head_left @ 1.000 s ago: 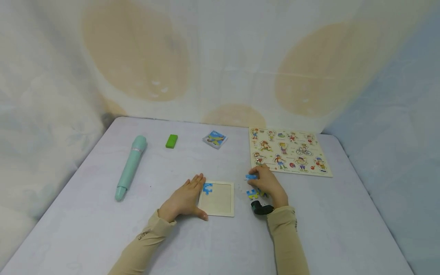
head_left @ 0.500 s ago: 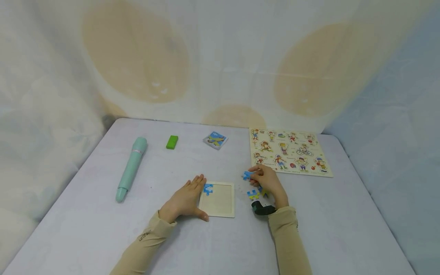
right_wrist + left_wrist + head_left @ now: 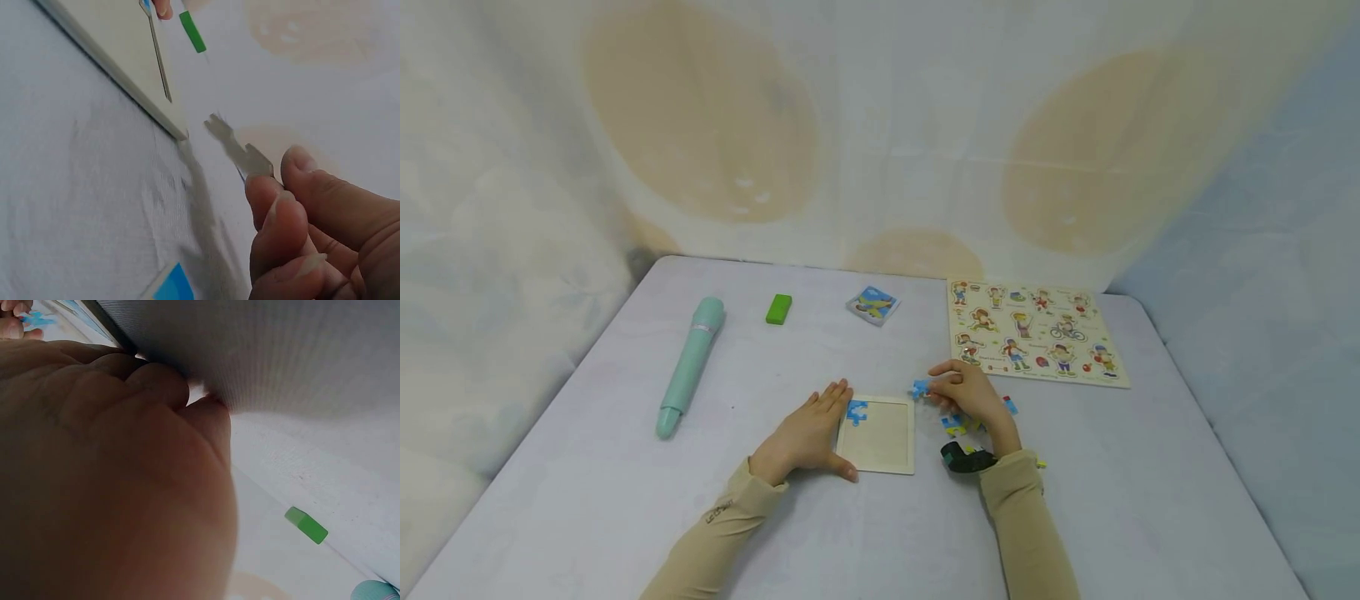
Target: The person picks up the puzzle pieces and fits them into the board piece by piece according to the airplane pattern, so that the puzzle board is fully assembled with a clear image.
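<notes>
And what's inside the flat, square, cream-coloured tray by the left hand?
Inside the tray, a blue, knobbly jigsaw piece sits in the far left corner; the rest showing is plain cream. The left hand covers part of the left edge, hiding what's under it.

The tray (image 3: pixel 883 446) is a flat, pale square with a raised rim. It lies flat on the bench (image 3: pixel 880 533), with the left hand (image 3: pixel 805 435) spread along its left side. 1 blue puzzle piece (image 3: pixel 857 412) sits inside, tucked into the far left corner.

The right hand (image 3: pixel 973 400) pinches 1 more piece, the held piece (image 3: pixel 920 389), by its edge. It has a blue face, a plain dull back and bumpy sides. It is near the tray's far right corner.

Loose pieces (image 3: pixel 952 426), blue and yellow, lie to the right of the tray, partly hidden by the right hand. A red and blue bit (image 3: pixel 1010 405) peeks out.
</notes>
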The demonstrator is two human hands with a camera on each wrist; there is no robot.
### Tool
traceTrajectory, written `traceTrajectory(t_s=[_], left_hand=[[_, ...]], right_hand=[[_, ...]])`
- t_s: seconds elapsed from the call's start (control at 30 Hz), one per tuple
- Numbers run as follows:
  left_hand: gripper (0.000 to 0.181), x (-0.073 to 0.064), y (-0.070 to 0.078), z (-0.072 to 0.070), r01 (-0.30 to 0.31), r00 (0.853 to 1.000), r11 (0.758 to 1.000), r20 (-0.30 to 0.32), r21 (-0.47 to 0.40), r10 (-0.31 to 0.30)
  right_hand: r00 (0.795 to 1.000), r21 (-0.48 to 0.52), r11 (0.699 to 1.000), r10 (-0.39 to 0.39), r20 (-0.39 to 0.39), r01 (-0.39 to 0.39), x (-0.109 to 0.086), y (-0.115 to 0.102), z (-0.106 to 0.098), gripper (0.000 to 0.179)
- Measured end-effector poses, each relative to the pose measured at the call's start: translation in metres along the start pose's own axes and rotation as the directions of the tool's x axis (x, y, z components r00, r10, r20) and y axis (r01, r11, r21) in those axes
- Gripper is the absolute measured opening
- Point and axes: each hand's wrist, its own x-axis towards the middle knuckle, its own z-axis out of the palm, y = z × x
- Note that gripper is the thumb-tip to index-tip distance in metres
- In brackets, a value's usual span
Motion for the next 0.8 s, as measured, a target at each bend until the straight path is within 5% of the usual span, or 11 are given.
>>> traceTrajectory(t_s=[0.47, 0.8], left_hand=[[0.132, 0.001, -0.001, 0.001, 0.0, 1.0, 1.0, 0.007, 0.005, 0.0], [0.131, 0.0, -0.001, 0.0, -0.008, 1.0, 1.0, 0.008, 0.005, 0.008]], right_hand=[[0.974, 0.027, 0.993, -0.12, 0.192, 0.117, 0.006, -0.009, 0.028, 0.023], [0.982, 0.084, 0.996, -0.053, 0.183, 0.039, 0.006, -0.013, 0.048, 0.018]])
